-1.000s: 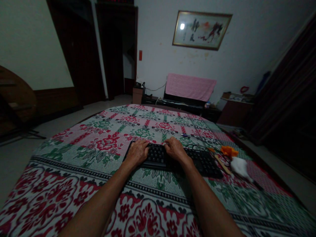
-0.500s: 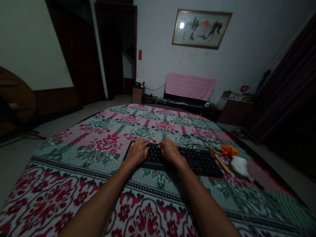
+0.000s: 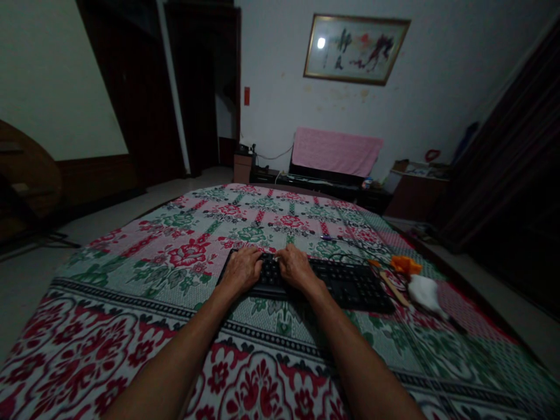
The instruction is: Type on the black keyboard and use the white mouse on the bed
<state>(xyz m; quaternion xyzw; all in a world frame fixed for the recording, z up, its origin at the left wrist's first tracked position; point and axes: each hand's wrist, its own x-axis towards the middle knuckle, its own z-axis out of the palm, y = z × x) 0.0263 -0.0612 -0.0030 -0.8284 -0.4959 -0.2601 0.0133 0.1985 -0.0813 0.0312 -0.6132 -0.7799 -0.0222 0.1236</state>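
Note:
A black keyboard (image 3: 350, 286) lies across the patterned cloth in front of me. My left hand (image 3: 244, 267) rests over its left end, fingers stretched forward across the keys and holding nothing I can see. Just to the right, my right hand (image 3: 294, 265) is on the upper keys left of the keyboard's middle, its fingers bent and drawn together. A tiny pale spot shows at those fingertips, too small to name. Both hands cover part of the keys. The keyboard's dark cable (image 3: 343, 256) loops behind its right half.
Right of the keyboard lie a flat wooden stick (image 3: 395, 290), a crumpled orange cloth (image 3: 406, 265) and a white object (image 3: 425, 294) with a dark handle-like end. A thin pen-like item (image 3: 328, 238) is farther back. Beyond the table, a pink towel (image 3: 336, 151) drapes over a dark screen-like panel.
My right hand has shifted slightly left along the upper keys, closer to my left hand. My left hand and the keyboard look nearly unchanged.

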